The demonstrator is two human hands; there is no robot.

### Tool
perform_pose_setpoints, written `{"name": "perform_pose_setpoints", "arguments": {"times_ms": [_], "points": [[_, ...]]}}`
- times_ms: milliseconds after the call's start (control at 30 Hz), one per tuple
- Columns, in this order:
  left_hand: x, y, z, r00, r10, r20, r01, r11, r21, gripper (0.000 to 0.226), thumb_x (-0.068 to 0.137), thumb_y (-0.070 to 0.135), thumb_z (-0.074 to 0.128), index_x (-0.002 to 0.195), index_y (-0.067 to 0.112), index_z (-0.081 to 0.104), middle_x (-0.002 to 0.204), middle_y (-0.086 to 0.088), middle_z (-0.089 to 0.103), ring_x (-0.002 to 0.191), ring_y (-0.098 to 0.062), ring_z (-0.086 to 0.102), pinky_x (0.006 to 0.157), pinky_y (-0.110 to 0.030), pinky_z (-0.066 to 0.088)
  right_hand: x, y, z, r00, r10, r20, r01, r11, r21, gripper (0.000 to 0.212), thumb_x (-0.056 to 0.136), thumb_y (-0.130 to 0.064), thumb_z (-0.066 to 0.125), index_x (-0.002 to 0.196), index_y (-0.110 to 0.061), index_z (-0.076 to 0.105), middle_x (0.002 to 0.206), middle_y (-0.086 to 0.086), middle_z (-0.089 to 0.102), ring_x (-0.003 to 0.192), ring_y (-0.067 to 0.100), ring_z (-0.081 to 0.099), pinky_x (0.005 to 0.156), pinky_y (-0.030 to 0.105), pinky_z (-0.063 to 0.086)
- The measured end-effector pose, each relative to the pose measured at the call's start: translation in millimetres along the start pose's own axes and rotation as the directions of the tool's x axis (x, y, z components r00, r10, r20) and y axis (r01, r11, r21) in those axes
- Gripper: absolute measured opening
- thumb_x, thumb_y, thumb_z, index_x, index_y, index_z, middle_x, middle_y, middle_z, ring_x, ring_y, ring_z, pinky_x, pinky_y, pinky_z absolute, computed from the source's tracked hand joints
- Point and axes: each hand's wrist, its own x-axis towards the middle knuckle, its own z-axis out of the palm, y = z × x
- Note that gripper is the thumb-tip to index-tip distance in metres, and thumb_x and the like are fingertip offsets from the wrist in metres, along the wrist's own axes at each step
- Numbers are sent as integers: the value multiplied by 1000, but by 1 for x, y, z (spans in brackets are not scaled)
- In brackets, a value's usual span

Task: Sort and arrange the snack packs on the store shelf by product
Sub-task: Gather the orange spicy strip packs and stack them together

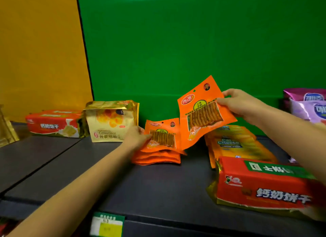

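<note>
My right hand (pixel 241 105) pinches the right edge of an orange snack pack (pixel 202 111) and holds it tilted above the shelf. Just left of it, my left hand (pixel 136 137) grips the left side of a stack of matching orange packs (pixel 161 145) that leans upright on the dark shelf (pixel 158 189). The raised pack's lower left corner overlaps the stack's right side. Behind and right of the raised pack lies a yellow cheese wafer pack (pixel 234 145), partly hidden.
A gold croissant bag (pixel 109 122) stands left of the stack, with a red biscuit pack (pixel 53 124) further left. Another red biscuit pack (pixel 264 185) lies at the front right. Purple bags (pixel 308 104) sit at the far right. A price tag (pixel 107 226) hangs on the shelf edge.
</note>
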Motion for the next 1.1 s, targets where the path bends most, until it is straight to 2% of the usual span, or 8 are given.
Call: {"name": "perform_pose_setpoints", "arguments": {"times_ms": [100, 267, 400, 567, 733, 867, 1000, 1100], "points": [[3, -4, 4, 995, 89, 37, -95, 970, 224, 23, 87, 30, 59, 94, 9, 54, 96, -10, 59, 91, -23, 57, 80, -34, 47, 8, -13, 22, 1000, -8, 1, 9, 998, -61, 12, 95, -8, 44, 86, -14, 49, 66, 4, 51, 29, 2, 50, 32, 11, 39], [7, -11, -5, 992, 96, 81, -114, 960, 255, 22, 85, 32, 61, 85, 13, 51, 112, -16, 57, 107, -29, 54, 90, -36, 43, 26, -29, 69, 1000, -13, -21, 7, 969, -248, 28, 90, -7, 48, 64, -15, 44, 76, 14, 54, 67, 25, 54, 58, 32, 47], [2, -16, -10, 985, 31, 170, -20, 997, -68, 26, 89, 16, 57, 67, 17, 43, 74, -4, 55, 71, -16, 54, 60, -22, 40, 38, -30, 101, 999, 23, -27, -32, 914, -405, 10, 84, -5, 51, 75, -9, 54, 86, 18, 58, 76, 26, 57, 57, 34, 49], [3, -23, -12, 984, 21, 178, 26, 966, -258, 16, 93, 15, 50, 80, 18, 42, 84, -6, 55, 71, -12, 52, 60, -23, 42, 36, -22, 129, 983, 176, 56, -117, 827, -550, 30, 86, -1, 48, 58, -9, 41, 63, 9, 46, 80, 25, 52, 48, 25, 36], [3, -19, -14, 959, -2, 285, 114, 918, -379, 28, 96, 30, 44, 114, 8, 43, 101, -10, 61, 84, -18, 58, 71, -28, 47, 24, -10, 145, 961, 266, 74, -154, 739, -656, 23, 89, -4, 44, 66, -6, 46, 100, 20, 57, 91, 24, 52, 66, 33, 44], [-1, -19, -12, 939, -1, 343, 120, 938, -325, 55, 93, 35, 49, 138, 7, 34, 130, -15, 55, 113, -28, 58, 96, -37, 47, 12, 1, 156, 974, 224, -25, -185, 734, -653, 39, 90, -7, 43, 128, -3, 50, 136, 19, 50, 123, 33, 50, 98, 36, 43], [-6, -15, -12, 934, 21, 357, 127, 914, -386, 54, 95, 27, 47, 142, 7, 29, 134, -15, 52, 117, -28, 56, 89, -32, 46, 2, 9, 159, 971, 234, -60, -220, 756, -616, 42, 90, -16, 44, 129, 0, 49, 134, 19, 50, 119, 32, 50, 96, 35, 41], [-12, -11, -13, 934, 27, 356, 136, 896, -423, 49, 97, 21, 44, 141, 8, 30, 133, -16, 52, 110, -27, 58, 84, -32, 47, -6, 14, 163, 959, 279, 41, -218, 825, -521, 40, 93, -12, 38, 126, 7, 51, 121, 22, 55, 102, 27, 51, 77, 25, 34]]}}
